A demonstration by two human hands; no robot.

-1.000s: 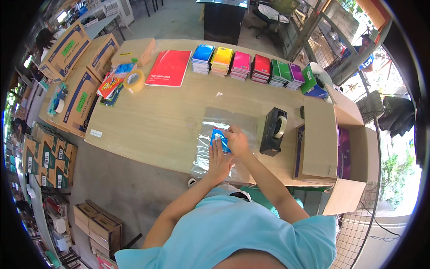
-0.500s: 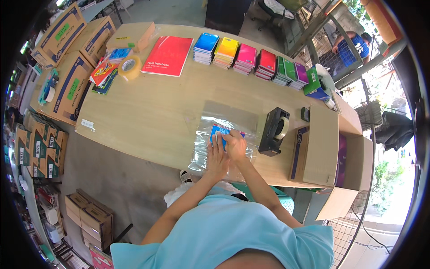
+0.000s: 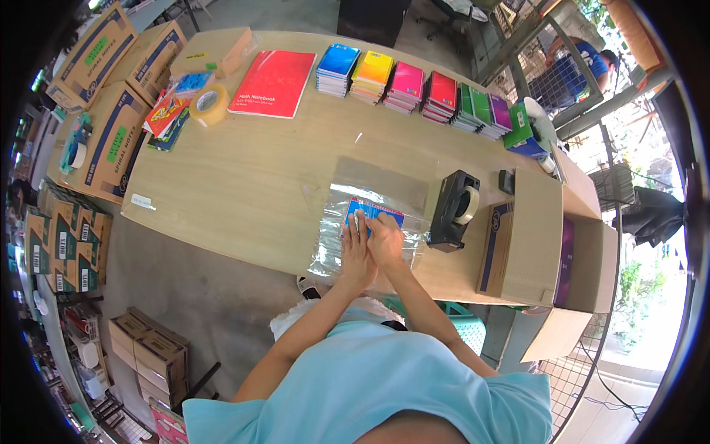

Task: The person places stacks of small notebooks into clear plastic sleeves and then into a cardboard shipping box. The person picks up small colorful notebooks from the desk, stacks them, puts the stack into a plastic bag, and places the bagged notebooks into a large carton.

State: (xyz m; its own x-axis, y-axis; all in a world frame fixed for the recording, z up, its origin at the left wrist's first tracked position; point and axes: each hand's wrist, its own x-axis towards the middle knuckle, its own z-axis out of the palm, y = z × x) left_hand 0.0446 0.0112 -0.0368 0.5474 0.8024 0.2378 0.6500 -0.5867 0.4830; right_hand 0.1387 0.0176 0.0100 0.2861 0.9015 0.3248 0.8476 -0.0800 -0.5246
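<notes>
A blue notebook point(image 3: 370, 210) lies inside a clear plastic bag point(image 3: 370, 194) on the wooden table point(image 3: 244, 177). My left hand point(image 3: 356, 250) lies flat on the bag, fingers pointing at the notebook's near edge. My right hand point(image 3: 385, 238) presses down beside it, fingers curled on the notebook through the plastic. Both hands touch each other. A black tape dispenser point(image 3: 452, 210) stands just right of them.
Along the far edge run stacks of coloured notebooks point(image 3: 421, 92), a large red notebook point(image 3: 273, 83) and a roll of brown tape point(image 3: 209, 103). An open cardboard box point(image 3: 547, 244) stands at the table's right end. More cartons point(image 3: 111, 133) sit on the left.
Both hands stay pressed on the bagged notebook. The camera view has shifted a little; the hands have drawn closer together on the bag.
</notes>
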